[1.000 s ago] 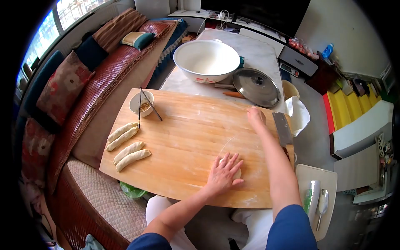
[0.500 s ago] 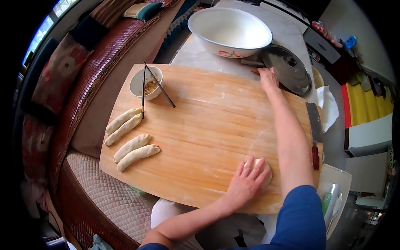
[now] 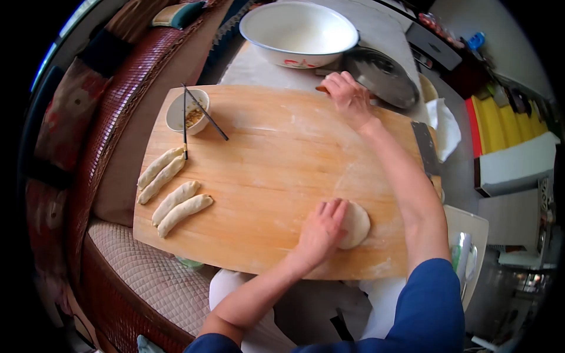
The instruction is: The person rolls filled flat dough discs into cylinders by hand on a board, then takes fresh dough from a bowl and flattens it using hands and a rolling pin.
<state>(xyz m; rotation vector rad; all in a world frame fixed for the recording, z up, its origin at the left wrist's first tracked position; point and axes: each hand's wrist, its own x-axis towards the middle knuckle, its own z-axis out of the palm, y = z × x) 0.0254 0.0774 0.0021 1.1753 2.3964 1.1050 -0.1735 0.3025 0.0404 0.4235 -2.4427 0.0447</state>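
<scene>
My left hand (image 3: 321,232) is at the left edge of a flat round piece of dough (image 3: 356,226), its fingers together and closed on that edge. Up by the board's far edge, my right hand (image 3: 349,101) is closed around a brown wooden stick (image 3: 321,89), mostly hidden in the fist. Both arms reach over the wooden board (image 3: 265,176). Several long filled dough rolls (image 3: 185,215) lie on its left side. Behind them stands a white bowl (image 3: 189,112) of chopped filling, with dark chopsticks (image 3: 206,115) across it.
Beyond the board are a large white basin (image 3: 298,35) and a metal lid (image 3: 381,76). A cleaver (image 3: 425,147) lies at the board's right edge. Lower right, a pale tray (image 3: 478,235) holds a wrapped roll. A couch (image 3: 132,88) runs along the left.
My right hand has gone from above the board to its far edge and taken hold of the wooden stick. My left hand has shifted from atop the dough to its left edge, fingers drawn together.
</scene>
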